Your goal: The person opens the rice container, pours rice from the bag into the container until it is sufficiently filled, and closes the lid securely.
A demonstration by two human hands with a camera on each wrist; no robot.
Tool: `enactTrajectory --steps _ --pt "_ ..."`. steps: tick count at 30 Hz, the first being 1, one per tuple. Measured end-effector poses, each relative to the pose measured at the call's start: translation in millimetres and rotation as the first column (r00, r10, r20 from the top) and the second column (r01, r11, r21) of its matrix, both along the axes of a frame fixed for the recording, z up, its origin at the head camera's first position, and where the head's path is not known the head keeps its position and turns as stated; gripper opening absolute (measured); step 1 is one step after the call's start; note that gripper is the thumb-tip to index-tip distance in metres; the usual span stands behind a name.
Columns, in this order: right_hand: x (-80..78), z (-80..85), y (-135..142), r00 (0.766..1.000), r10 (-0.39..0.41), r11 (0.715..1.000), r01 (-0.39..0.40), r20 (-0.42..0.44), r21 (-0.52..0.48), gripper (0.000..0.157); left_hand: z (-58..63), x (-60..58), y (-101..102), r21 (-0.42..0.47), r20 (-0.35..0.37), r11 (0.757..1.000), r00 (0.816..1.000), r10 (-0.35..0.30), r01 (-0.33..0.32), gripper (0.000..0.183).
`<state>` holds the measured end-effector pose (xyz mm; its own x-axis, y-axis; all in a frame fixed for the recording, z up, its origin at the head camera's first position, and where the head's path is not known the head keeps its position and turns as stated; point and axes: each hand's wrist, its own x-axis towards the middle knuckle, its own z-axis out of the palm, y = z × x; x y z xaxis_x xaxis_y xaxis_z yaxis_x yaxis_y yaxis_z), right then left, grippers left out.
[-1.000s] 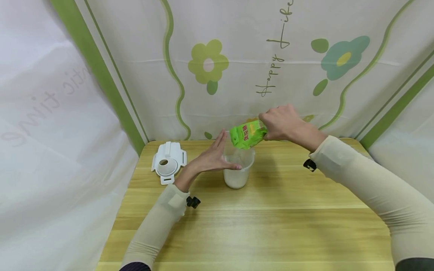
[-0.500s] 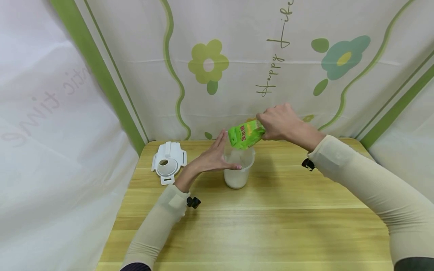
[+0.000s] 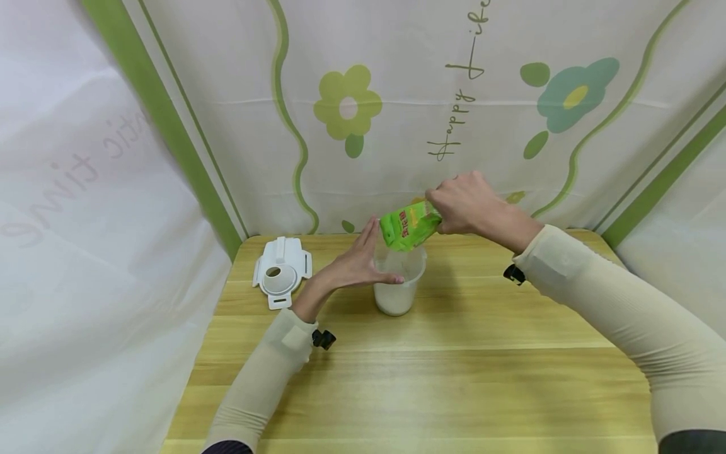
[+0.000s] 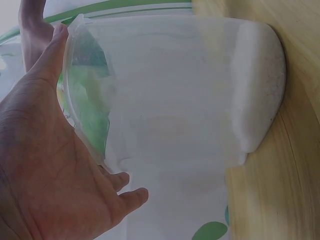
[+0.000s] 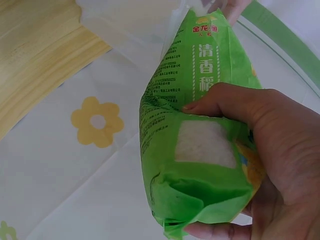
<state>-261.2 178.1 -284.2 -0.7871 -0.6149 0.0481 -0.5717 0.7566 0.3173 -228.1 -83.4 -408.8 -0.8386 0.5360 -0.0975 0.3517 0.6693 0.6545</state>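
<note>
A translucent plastic container (image 3: pixel 394 297) stands upright on the table, with a layer of white rice (image 4: pixel 260 85) at its bottom. My left hand (image 3: pixel 354 263) holds the rim, thumb on the near side and fingers toward the far side. Tilted over the container's mouth is a green rice bag (image 3: pixel 409 226), its lower end inside the rim. My right hand (image 3: pixel 466 203) grips the upper end of this bag. Through a clear window (image 5: pixel 206 142) in the bag, white rice shows in the right wrist view. White grains (image 5: pixel 202 7) appear at the bag's mouth.
A white lid (image 3: pixel 280 271) with a round spout opening lies on the wooden table (image 3: pixel 482 372), left of the container. Printed cloth (image 3: pixel 397 82) hangs right behind the table's back edge and along both sides.
The right hand and the rice bag have shifted slightly to the left over the container. My left hand and the container have stayed in place.
</note>
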Motion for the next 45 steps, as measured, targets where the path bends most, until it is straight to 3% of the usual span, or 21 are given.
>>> enactTrajectory --steps 24,45 --pt "1.9 2.9 -6 0.998 0.044 0.999 -0.043 -0.051 0.019 0.031 -2.4 -0.1 1 0.001 -0.017 1.0 1.0 -0.002 0.002 0.14" --pt "2.2 4.2 -15 0.997 0.036 0.998 -0.033 -0.063 0.048 0.026 -3.0 0.4 -1 0.025 -0.01 1.0 1.0 0.007 -0.007 0.14"
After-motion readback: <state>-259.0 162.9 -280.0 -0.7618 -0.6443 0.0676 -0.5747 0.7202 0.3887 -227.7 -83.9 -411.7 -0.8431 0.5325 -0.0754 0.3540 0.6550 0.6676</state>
